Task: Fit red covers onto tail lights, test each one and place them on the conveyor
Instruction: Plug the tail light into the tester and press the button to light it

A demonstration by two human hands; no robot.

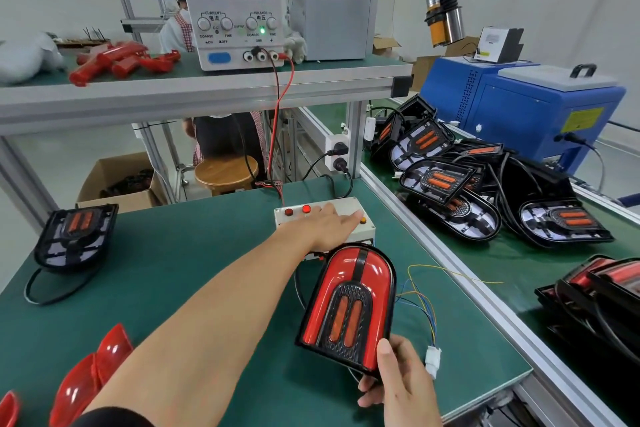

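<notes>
A tail light with its red cover fitted (348,305) stands tilted on the green bench, its lower right corner gripped by my right hand (398,381). My left hand (325,224) reaches across to the white test box (346,208), fingers straight and pressing near the orange button (363,220). One red button (306,208) on the box glows. Loose red covers (93,371) lie at the bench's near left. An uncovered tail light (74,236) sits at the far left.
The power supply (239,3) on the shelf reads 0.196 A and 12.00 V. Several uncovered tail lights (485,191) are piled on the conveyor (491,270) to the right, finished ones (602,291) nearer. Coloured wires with a white plug (433,359) trail beside my right hand.
</notes>
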